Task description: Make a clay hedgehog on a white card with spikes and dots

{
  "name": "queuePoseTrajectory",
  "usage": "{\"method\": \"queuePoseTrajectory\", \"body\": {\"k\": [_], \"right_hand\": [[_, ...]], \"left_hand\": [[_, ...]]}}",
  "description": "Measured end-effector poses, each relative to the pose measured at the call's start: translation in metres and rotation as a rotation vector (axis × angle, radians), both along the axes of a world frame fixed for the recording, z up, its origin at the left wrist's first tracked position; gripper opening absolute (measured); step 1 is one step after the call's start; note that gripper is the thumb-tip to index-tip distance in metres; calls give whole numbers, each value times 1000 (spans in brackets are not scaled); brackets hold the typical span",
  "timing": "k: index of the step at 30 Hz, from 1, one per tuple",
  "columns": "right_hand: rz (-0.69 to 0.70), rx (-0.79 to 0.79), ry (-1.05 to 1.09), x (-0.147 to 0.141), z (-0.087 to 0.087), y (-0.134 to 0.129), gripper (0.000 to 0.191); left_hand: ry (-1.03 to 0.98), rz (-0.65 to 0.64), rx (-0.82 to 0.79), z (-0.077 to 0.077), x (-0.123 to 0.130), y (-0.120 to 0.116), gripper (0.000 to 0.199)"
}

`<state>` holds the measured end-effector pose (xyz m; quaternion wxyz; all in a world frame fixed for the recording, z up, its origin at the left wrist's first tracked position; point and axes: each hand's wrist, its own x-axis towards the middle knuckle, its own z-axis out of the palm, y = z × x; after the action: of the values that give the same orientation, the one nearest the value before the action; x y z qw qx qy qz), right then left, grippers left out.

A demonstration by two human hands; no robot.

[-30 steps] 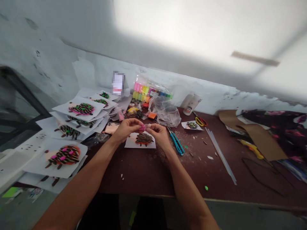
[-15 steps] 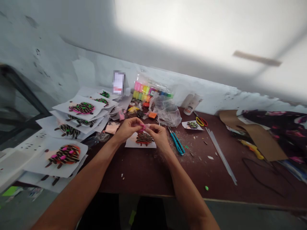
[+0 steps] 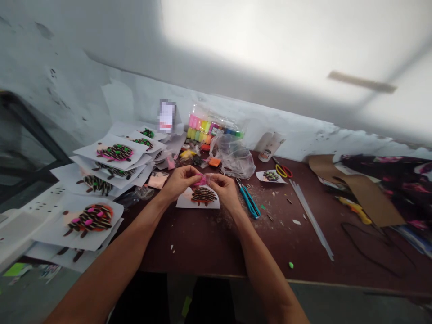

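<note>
Left fingers [image 3: 190,173] and right fingers [image 3: 220,181] pinch a pink packet [image 3: 203,179] — seemingly plastic — near a card [image 3: 202,197].

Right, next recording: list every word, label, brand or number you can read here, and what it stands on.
None can be read.
Label on the coloured clay pack: too small.
Upright screen: pixelated.
White container: print too blurred.
Scraps at lower left: blurred.
Pink and clear material held up: no lettering discernible.
</note>
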<state>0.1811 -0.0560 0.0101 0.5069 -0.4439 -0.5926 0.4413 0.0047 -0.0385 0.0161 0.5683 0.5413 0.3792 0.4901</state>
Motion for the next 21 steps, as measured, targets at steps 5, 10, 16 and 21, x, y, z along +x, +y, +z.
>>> {"method": "queuePoseTrajectory", "body": {"k": [5,10,16,21], "right_hand": [[-31,17,-109,-3,-4,-3,28],[-56,91,-219,-3,-3,-5,22],[-143,205,-398,-7,1,-11,14],[-183,209,-410,-9,2,-13,16]], "left_hand": [[18,19,3,0,2,-2,37],[41,83,31,-2,4,-1,34],[72,113,51,-8,7,1,31],[56,63,55,-7,8,0,33]]}}
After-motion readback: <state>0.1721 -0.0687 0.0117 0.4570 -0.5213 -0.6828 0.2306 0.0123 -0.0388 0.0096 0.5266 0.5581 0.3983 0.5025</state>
